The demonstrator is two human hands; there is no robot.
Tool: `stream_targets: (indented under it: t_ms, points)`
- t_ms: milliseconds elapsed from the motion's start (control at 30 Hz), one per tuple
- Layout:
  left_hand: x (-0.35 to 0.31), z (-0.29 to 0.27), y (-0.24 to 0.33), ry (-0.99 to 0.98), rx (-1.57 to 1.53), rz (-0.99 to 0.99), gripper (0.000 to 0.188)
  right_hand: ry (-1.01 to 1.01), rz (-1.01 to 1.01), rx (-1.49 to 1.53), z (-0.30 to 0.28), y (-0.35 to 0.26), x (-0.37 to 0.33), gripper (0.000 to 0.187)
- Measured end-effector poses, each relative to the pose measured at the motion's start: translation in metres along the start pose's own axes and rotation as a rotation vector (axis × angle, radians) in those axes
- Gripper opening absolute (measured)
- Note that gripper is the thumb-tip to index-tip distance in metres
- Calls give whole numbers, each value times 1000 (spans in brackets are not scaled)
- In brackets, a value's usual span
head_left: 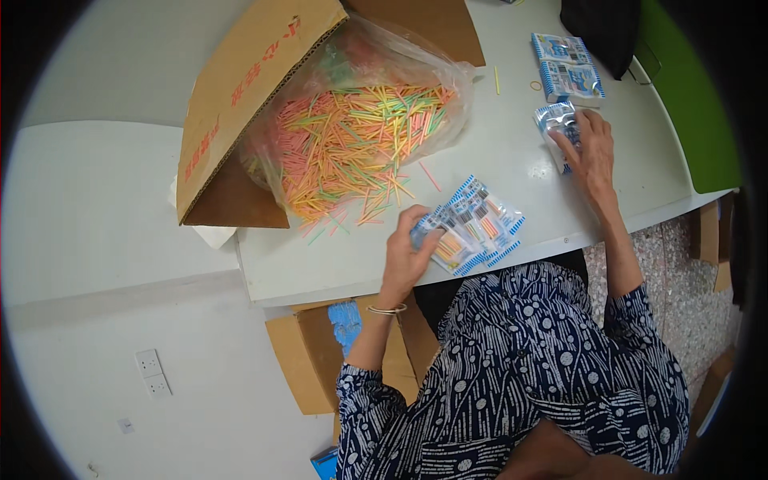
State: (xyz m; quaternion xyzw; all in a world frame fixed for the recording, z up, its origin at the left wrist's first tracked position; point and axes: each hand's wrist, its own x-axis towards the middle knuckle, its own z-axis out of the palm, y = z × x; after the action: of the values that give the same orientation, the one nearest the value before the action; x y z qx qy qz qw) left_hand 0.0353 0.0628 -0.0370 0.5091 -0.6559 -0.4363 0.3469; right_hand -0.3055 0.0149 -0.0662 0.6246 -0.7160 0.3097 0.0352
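My left hand (406,254) grips the left end of several small clear packets (488,227) with blue striped ends, its thumb on top. The packets lie fanned over one another near the table's front edge, and short pink, orange and yellow sticks show through the film. At the right, my right hand (590,152) is closed around a small stack of similar packets (556,120) on the table, thumb on the left side and fingers on the far right. Its palm and fingers hide part of that stack.
A tilted cardboard box (232,112) holds a clear plastic bag (456,80) full of thin pastel sticks (344,144), some spilled onto the white table (320,268). More stacked packets (570,68), a rubber band (535,85) and a black bag (604,28) lie at the far right.
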Motion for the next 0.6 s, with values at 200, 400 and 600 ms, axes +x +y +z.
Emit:
stream_targets:
  t_ms: [200,400,600]
  points:
    - [-7,10,-12,92,392,215,42,1,46,-61,13,4,-3,42]
    - [3,-44,-26,307,760,321,56,-39,65,45,14,17,11,18]
    - [15,-94,-14,42,1164,321,70,211,-79,28,17,22,12,13]
